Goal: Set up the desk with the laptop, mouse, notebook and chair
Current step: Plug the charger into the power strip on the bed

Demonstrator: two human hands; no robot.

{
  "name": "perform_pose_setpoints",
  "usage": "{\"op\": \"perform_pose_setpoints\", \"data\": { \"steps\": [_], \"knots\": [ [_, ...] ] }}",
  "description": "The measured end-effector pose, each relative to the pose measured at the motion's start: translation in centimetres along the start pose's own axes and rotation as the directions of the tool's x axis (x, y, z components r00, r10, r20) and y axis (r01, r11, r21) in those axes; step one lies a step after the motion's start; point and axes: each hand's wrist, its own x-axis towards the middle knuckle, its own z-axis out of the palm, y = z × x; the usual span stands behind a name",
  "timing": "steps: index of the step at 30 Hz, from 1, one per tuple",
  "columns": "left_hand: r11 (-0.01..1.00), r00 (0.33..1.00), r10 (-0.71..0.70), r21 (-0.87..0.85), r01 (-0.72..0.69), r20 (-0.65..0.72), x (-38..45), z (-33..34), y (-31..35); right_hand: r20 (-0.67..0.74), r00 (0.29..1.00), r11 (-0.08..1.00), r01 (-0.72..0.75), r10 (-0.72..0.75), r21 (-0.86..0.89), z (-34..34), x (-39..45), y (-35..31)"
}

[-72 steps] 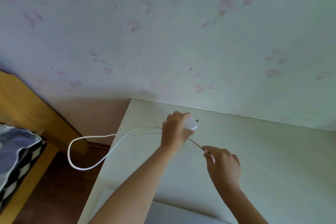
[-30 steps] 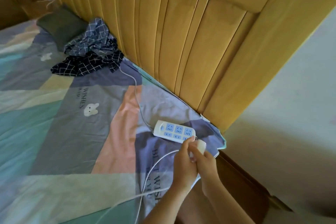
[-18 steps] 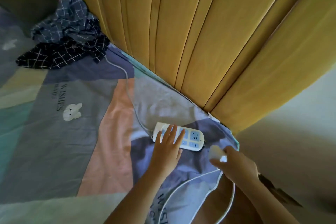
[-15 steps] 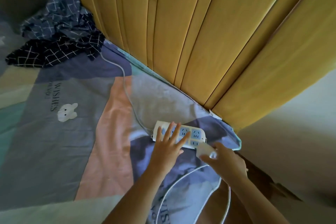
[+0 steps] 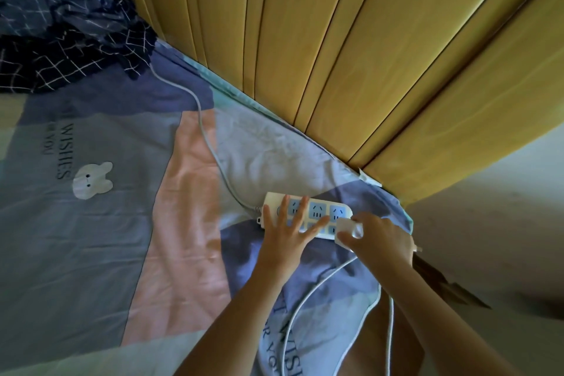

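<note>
1. The fingers [image 5: 300,207] of the left hand [image 5: 285,233] are spread apart and pressed flat on top of a white power strip [image 5: 306,215], gripping nothing.
2. The fingers [image 5: 363,218] of the right hand [image 5: 381,238] are clamped together around a white charger plug [image 5: 348,230], held against the right end of the power strip.
3. A white charger cable [image 5: 308,293] runs from under the right hand down toward the bottom edge of the view, looping past the bed corner.
4. The power strip has blue sockets in 2 rows and lies on the bed sheet [image 5: 91,238] near the corner of the bed.
5. Its own grey cord [image 5: 207,137] leads up and left across the sheet to a heap of dark checked cloth [image 5: 70,36].
6. The sheet is patterned in blue, pink and pale green blocks, with a small white bear print [image 5: 91,180] and printed lettering.
7. A yellow wooden headboard [image 5: 335,55] with vertical grooves stands behind the bed, just beyond the power strip.
8. A pale wall [image 5: 494,223] fills the right side.
9. The laptop, mouse, notebook and chair are out of view.
</note>
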Motion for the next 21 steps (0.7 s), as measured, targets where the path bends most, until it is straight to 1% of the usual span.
{"op": "perform_pose_setpoints", "data": {
  "steps": [4,8,11,14,16,17,19,21],
  "knots": [
    [0.998,0.999,-0.003,0.055,0.006,-0.054,0.0,0.6,0.1,-0.02,1.0,0.998,-0.015,0.014,-0.059,1.0,0.7,-1.3],
    [0.996,0.99,0.02,0.086,-0.008,-0.14,-0.2,1.4,0.0,-0.071,0.997,0.998,-0.044,0.041,-0.045,2.4,0.6,-2.2],
    [0.998,0.992,0.018,0.062,-0.01,-0.126,-0.4,2.0,-0.4,-0.099,0.993,0.997,-0.068,0.065,-0.026,3.1,0.3,-2.4],
    [0.999,0.993,-0.019,0.031,0.023,-0.12,-0.1,0.5,-0.1,-0.059,0.998,0.999,-0.031,0.03,-0.007,2.3,-0.2,-1.9],
    [0.999,0.988,-0.04,0.004,0.041,-0.152,-0.1,-2.1,0.9,-0.023,1.0,1.0,0.013,-0.014,-0.006,1.2,-1.2,-1.3],
    [0.999,0.983,-0.041,0.006,0.043,-0.178,0.1,-3.6,1.4,-0.057,0.997,0.998,0.056,-0.058,-0.033,0.8,-1.8,-0.9],
    [1.0,0.971,-0.029,-0.011,0.027,-0.238,0.4,-6.8,2.6,-0.196,0.968,0.987,0.144,-0.157,-0.078,-0.1,-3.3,0.4],
    [0.997,0.955,0.021,-0.063,-0.042,-0.297,0.5,-9.7,4.2,-0.296,0.92,0.966,0.236,-0.257,-0.106,-1.2,-5.3,2.5]
  ]
}}
